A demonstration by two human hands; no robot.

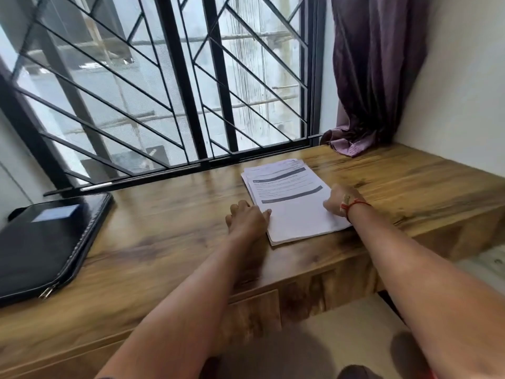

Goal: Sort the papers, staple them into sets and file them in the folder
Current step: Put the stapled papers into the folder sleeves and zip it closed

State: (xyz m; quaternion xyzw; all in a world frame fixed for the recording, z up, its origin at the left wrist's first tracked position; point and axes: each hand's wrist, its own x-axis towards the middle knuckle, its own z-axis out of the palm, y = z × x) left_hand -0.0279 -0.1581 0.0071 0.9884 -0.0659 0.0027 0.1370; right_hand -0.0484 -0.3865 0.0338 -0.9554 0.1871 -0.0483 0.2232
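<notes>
A stack of white printed papers (289,198) lies flat on the wooden desk (169,242), slightly fanned at its far end. My left hand (247,217) rests at the stack's left edge, its thumb touching the top sheet. On the stack's right side, my right hand (341,201) lies on the paper with a red thread round the wrist; its fingers are hidden under the hand. A black zip folder (46,242) lies closed at the desk's far left. I see no stapler.
A barred window (169,86) runs along the desk's back edge. A purple curtain (374,75) hangs in the right corner, its hem resting on the desk. A white wall closes the right side. Below the desk's front edge is pale floor.
</notes>
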